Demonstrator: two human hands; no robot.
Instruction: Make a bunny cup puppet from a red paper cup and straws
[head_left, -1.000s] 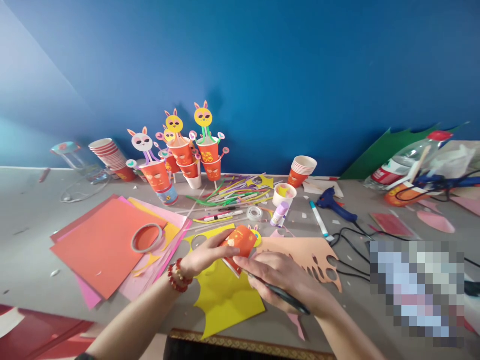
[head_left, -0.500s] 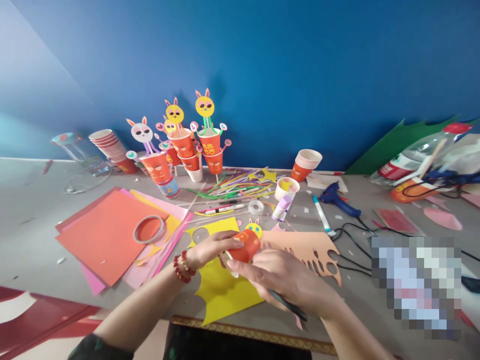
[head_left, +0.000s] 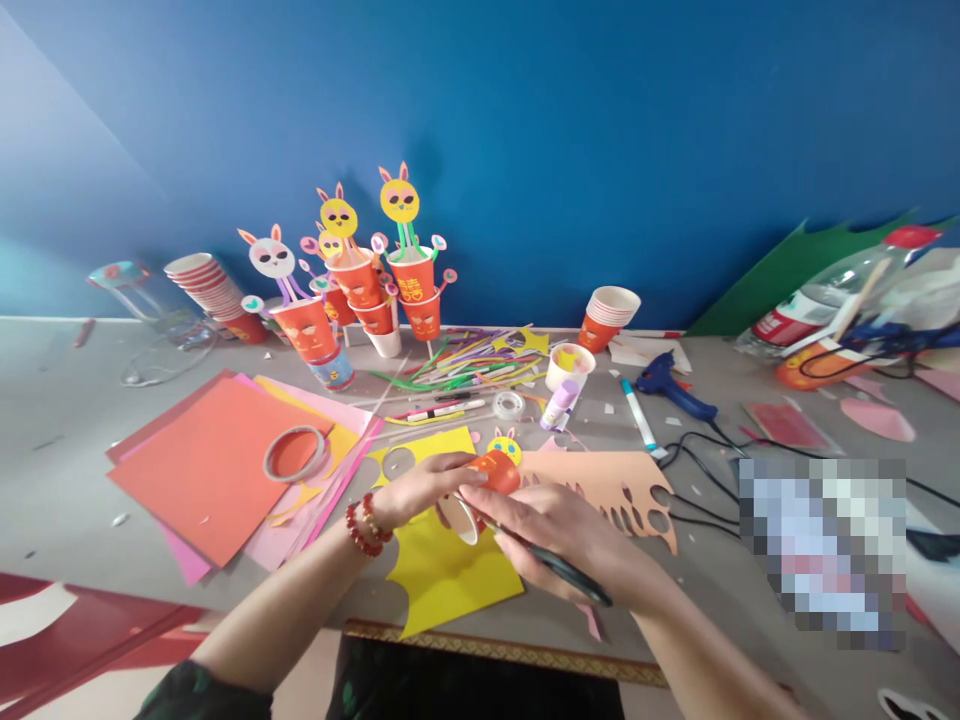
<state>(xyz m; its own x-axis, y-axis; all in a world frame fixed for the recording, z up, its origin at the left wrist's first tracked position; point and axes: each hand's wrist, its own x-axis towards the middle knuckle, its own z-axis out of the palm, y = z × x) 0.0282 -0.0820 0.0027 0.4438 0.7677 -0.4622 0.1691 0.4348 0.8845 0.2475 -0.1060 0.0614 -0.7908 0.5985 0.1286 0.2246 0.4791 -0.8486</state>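
Note:
My left hand, a red bead bracelet on its wrist, grips a red paper cup lying on its side with the white mouth toward me. My right hand rests on the cup and holds a thin black tool that sticks out toward my wrist. Under both hands lies a yellow sheet with holes cut in it. A small yellow bunny face lies just beyond the cup.
Orange and pink sheets with a tape ring lie left. Finished bunny cups, straws, cup stacks, glue stick, marker, blue glue gun and cables stand behind. A cut peach sheet lies right.
The cup has been turned in my hands, from its side facing me to its open mouth facing me. Both hands stayed on it; the view shifted slightly.

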